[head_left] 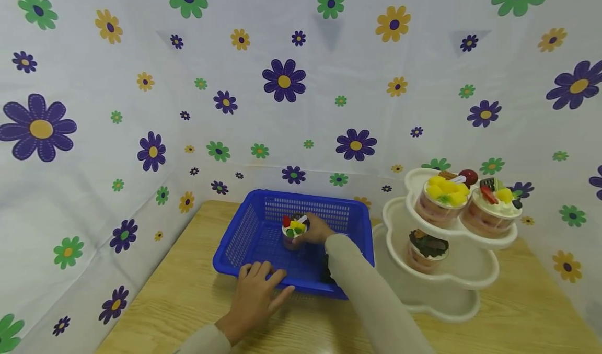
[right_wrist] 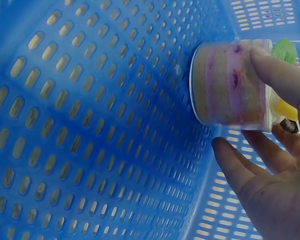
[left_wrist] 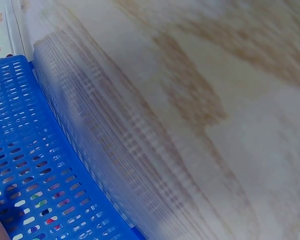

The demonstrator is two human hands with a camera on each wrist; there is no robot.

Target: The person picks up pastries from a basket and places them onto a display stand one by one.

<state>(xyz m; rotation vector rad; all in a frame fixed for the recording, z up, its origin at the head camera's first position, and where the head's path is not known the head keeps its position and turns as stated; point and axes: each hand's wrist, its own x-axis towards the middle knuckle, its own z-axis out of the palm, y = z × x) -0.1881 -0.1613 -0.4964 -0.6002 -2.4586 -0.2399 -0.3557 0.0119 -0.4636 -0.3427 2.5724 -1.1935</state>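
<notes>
Inside the blue plastic basket (head_left: pixel 244 207), my right hand (head_left: pixel 317 230) grips a clear dessert cup (head_left: pixel 290 241) topped with cream, a strawberry, yellow fruit and a green leaf. In the right wrist view the thumb lies on one side of the layered cup (right_wrist: pixel 232 85) near its top, with fingers on the other side. The cup's base is close to the basket's slotted floor (right_wrist: pixel 140 100). My left hand (head_left: pixel 256 294) rests its fingertips on the basket's front rim, fingers spread. Only a sliver of that hand shows in the left wrist view.
To the right stands a white three-tiered stand (head_left: pixel 470 265). Its top tier bears a mango-topped cup (head_left: pixel 439 207) and a fruit-topped cup (head_left: pixel 491 213); a chocolate-topped cup (head_left: pixel 425 252) sits on the middle tier. Flower-printed cloth (head_left: pixel 320 124) hangs behind the wooden table (head_left: pixel 174 281).
</notes>
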